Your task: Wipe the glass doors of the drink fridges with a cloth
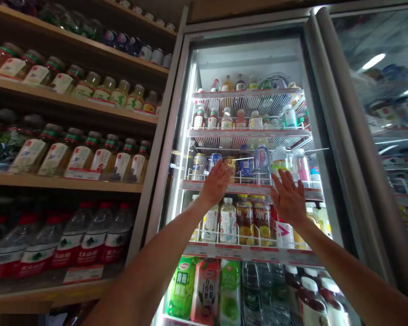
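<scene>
Both my arms reach up toward a lit drinks fridge (190, 113) whose glass door (370, 136) is swung open to the right. My left hand (216, 183) is open with its fingers stretched out, at the front edge of the third wire shelf (248, 186), just below some cans (200, 165). My right hand (287, 196) is also open, fingers spread, in front of the same shelf near a clear water bottle (262, 163). Neither hand holds anything. Tea and juice bottles (228, 220) stand on the shelf under my hands.
Wooden shelves (64, 183) on the left carry rows of labelled bottles, with large water bottles (88, 235) lower down. The fridge's bottom shelf holds green and pink juice bottles (204, 290) and dark bottles. Small bottles fill its upper shelves (248, 132).
</scene>
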`<state>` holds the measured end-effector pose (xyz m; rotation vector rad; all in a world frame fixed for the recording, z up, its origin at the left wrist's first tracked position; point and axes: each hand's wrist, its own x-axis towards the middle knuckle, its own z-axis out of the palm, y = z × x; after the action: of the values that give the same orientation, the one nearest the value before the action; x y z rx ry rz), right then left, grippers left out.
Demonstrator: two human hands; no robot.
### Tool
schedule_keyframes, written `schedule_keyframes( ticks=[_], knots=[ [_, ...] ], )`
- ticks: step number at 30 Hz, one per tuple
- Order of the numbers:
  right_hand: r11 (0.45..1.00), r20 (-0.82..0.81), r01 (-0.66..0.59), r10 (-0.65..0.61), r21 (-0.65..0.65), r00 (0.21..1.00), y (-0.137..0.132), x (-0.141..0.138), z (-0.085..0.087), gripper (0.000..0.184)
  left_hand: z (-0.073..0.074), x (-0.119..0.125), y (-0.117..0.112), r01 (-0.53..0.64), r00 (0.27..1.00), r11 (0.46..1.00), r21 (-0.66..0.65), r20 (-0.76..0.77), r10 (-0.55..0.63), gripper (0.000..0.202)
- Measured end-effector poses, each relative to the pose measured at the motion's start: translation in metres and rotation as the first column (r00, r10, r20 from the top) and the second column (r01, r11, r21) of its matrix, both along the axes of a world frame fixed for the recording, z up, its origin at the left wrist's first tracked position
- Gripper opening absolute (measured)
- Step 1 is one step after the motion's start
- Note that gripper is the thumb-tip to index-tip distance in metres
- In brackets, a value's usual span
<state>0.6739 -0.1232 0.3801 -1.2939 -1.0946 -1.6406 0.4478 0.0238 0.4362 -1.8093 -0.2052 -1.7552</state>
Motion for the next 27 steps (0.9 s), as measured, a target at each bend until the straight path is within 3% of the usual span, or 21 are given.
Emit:
schedule_keyframes(
  ticks=[2,5,7,9,11,13,17,19,23,24,27],
  knots=[
    [1.0,0.006,0.004,-0.004,0.008,1.0,0.0,0.0,0.0,0.047,0.004,-0.008,0.003,0.011,1.0,1.0,-0.025,0.027,-0.011,0.032],
    [1.0,0.006,0.008,-0.008,0.021,1.0,0.0,0.0,-0.001,0.047,0.017,-0.032,0.015,0.057,0.941,0.986,-0.155,0.339,-0.001,0.037],
    [1.0,0.002,0.013,-0.013,0.021,1.0,0.001,0.0,-0.001,0.047,0.021,-0.035,0.018,0.063,0.909,0.983,-0.173,0.417,0.015,0.04],
    [1.0,-0.001,0.018,-0.018,0.016,1.0,0.001,0.0,-0.001,0.047,0.018,-0.022,0.012,0.037,0.943,0.991,-0.129,0.334,0.009,0.039],
    [1.0,-0.002,0.014,-0.014,0.018,1.0,0.001,0.0,-0.001,0.047,0.012,-0.007,0.004,0.014,0.99,0.998,-0.059,0.141,-0.006,0.035],
    [1.0,-0.003,0.004,-0.004,0.017,1.0,0.0,0.0,-0.001,0.047,0.009,-0.003,-0.001,0.017,0.997,0.998,-0.055,0.077,-0.013,0.032],
    [1.0,-0.018,0.007,-0.007,0.004,1.0,-0.001,-0.002,-0.001,0.046,0.008,-0.02,0.004,0.054,0.948,0.983,-0.173,0.319,0.004,0.037],
    [1.0,-0.025,0.009,-0.008,0.004,1.0,-0.001,-0.002,-0.001,0.046,0.0,-0.02,0.005,0.052,0.938,0.981,-0.185,0.345,0.016,0.038],
    [1.0,-0.025,-0.007,0.007,0.007,1.0,-0.002,-0.002,-0.001,0.045,-0.024,-0.007,0.001,-0.012,1.0,0.999,-0.034,-0.022,0.012,0.037],
    [1.0,-0.024,-0.01,0.011,0.007,1.0,-0.003,-0.002,-0.001,0.045,-0.027,-0.01,0.002,-0.017,0.999,1.0,-0.023,-0.049,0.016,0.037],
    [1.0,-0.026,-0.006,0.006,-0.001,1.0,-0.002,-0.001,-0.002,0.046,-0.032,-0.029,0.013,0.005,0.972,0.99,-0.143,0.235,0.029,0.039]
  ],
)
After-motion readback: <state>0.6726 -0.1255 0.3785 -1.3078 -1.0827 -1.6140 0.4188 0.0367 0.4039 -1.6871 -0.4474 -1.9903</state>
